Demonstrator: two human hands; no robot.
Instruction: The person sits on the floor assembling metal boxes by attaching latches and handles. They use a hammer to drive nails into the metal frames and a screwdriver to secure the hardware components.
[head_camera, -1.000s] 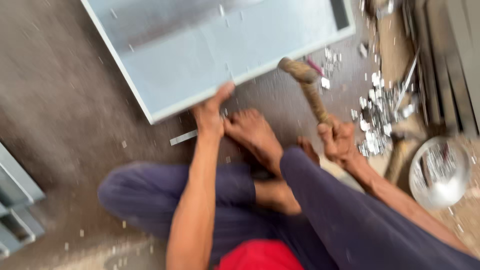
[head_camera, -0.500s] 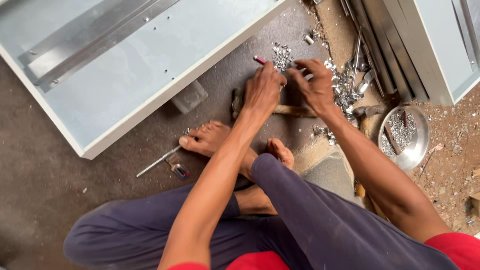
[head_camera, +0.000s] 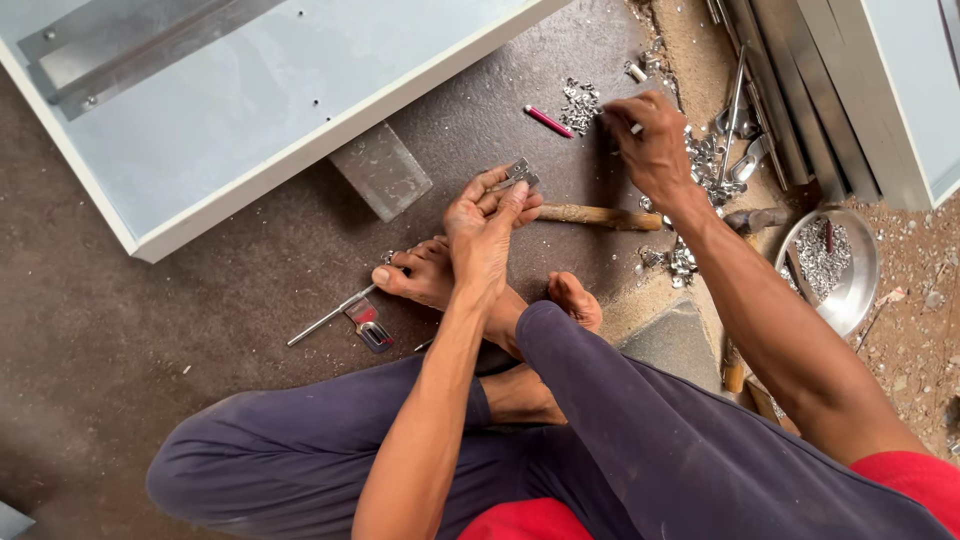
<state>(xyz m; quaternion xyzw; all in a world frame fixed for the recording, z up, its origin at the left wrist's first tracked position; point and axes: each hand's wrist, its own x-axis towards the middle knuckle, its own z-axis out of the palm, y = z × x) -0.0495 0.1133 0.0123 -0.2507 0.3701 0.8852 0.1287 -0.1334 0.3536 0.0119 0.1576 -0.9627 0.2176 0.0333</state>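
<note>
Since half a second ago the left hand (head_camera: 487, 222) has come off the wooden hammer handle and lifted a small flat grey metal bracket (head_camera: 520, 172); the right hand (head_camera: 652, 148) has slid up and away from it, to the heap of small shiny metal fasteners (head_camera: 705, 160).

Left hand: fingers closed on the bracket, pinched at the fingertips, held just above the floor. Right behind it lies the brown wooden-handled hammer (head_camera: 598, 216) on the dark concrete floor (head_camera: 120, 330), untouched now, its handle running toward the right hand's wrist.

Right hand: fingers curled narrow at the edge of the fastener heap, a small pale bit at the fingertips — cannot tell what it is or if it is truly gripped. Well apart from the left hand.

Between the two hands, further out: a thin pink marker pen (head_camera: 548, 121), flat on the floor, beside a small scatter of fasteners.

Beyond the left hand, to its left — a large pale grey sheet-metal panel (head_camera: 250, 90) with a white edge, propped on a grey rectangular block (head_camera: 380, 170).

Near side of the left hand: bare foot (head_camera: 425, 275), a thin metal rod (head_camera: 330, 315), a small red-and-silver clip (head_camera: 370, 325).

Right of the right forearm: round shiny steel bowl (head_camera: 850, 290) holding small metal bits.
</note>
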